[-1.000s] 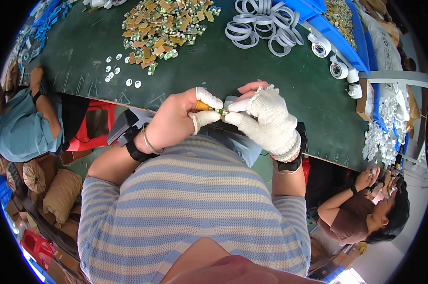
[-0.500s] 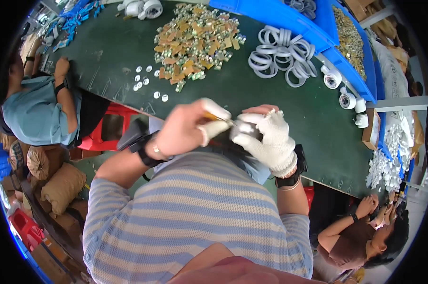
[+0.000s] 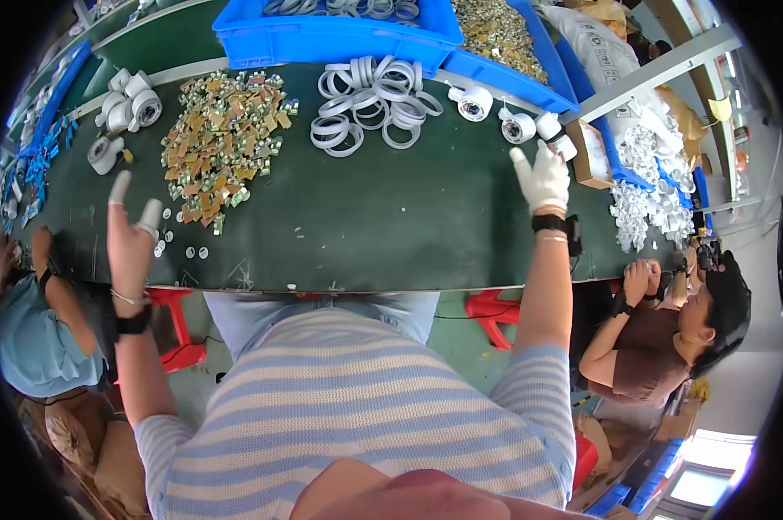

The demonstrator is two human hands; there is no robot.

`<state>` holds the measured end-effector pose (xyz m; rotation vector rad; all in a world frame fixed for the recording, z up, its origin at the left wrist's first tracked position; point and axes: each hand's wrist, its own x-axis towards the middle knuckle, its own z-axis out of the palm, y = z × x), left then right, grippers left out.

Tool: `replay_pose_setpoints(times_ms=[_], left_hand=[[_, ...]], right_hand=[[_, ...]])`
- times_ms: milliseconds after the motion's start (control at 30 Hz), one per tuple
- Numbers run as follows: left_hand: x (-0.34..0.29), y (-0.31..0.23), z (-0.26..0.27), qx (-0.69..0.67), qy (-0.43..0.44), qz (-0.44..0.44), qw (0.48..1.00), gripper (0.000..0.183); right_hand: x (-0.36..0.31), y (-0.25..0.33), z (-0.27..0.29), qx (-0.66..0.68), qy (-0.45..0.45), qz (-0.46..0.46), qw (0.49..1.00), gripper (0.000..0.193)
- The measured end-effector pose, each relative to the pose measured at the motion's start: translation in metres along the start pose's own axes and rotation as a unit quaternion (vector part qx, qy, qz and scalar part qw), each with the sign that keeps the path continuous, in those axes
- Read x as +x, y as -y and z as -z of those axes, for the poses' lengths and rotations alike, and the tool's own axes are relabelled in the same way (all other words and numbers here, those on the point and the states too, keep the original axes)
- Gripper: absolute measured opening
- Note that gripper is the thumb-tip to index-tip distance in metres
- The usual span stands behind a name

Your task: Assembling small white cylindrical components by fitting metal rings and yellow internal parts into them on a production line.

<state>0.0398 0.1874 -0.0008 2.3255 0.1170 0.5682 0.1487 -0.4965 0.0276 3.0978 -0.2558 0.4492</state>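
My left hand (image 3: 132,247), with white covers on its thumb and a fingertip, reaches over the table's left part. Its fingers are apart and hold nothing I can see. Just beyond the raised finger lies a white camera-like unit (image 3: 102,154) with a small yellowish piece (image 3: 128,156) beside it. At the right, my right hand (image 3: 545,182) wears a white glove, thumb spread away from the fingers. Its fingertips reach a white cylindrical camera-like unit (image 3: 554,130); whether they touch it I cannot tell. Another such unit (image 3: 517,127) lies to its left.
A heap of small circuit boards (image 3: 223,143) and a pile of grey rings (image 3: 370,100) lie on the green table (image 3: 365,225). White discs (image 3: 190,252) lie near the left front. Blue bins (image 3: 339,43) line the back. Co-workers sit at left (image 3: 45,329) and right (image 3: 647,347).
My hands were together at the front edge, on a shiny rounded part and a thin yellow-handled tool. They have parted, left and right, and neither thing shows in them now. The view has shifted.
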Motion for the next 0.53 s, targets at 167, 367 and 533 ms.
replay_pose_setpoints(times_ms=[167,367,533], left_hand=[[-0.067,-0.07,-0.055,0.027,-0.027,-0.085,0.996,0.067],[-0.09,-0.08,-0.081,0.059,-0.08,-0.135,0.986,0.055],[-0.094,-0.078,-0.074,0.024,-0.064,-0.103,0.992,0.051]], right_hand=[[0.004,-0.017,-0.048,-0.057,0.093,-0.122,0.987,0.085],[0.014,-0.012,-0.056,-0.044,0.111,-0.168,0.978,0.08],[-0.003,0.013,-0.056,-0.022,0.097,-0.194,0.976,0.079]])
